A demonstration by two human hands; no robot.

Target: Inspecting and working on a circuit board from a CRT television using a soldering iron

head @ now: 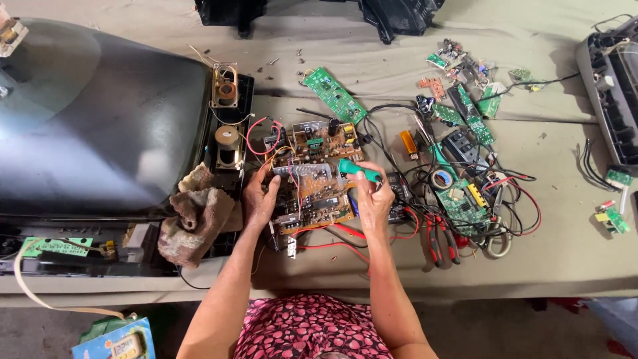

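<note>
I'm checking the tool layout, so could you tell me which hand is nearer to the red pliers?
Right. The right hand, holding a green tool, is just left of the red pliers; the left hand rests across the board, farther away.

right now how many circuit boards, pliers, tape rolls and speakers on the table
brown circuit board: 1
long green circuit boards: at least 4, more small ones in the clutter
red-handled pliers: 1
tape roll: 1
speakers: 2
total: at least 9
</note>
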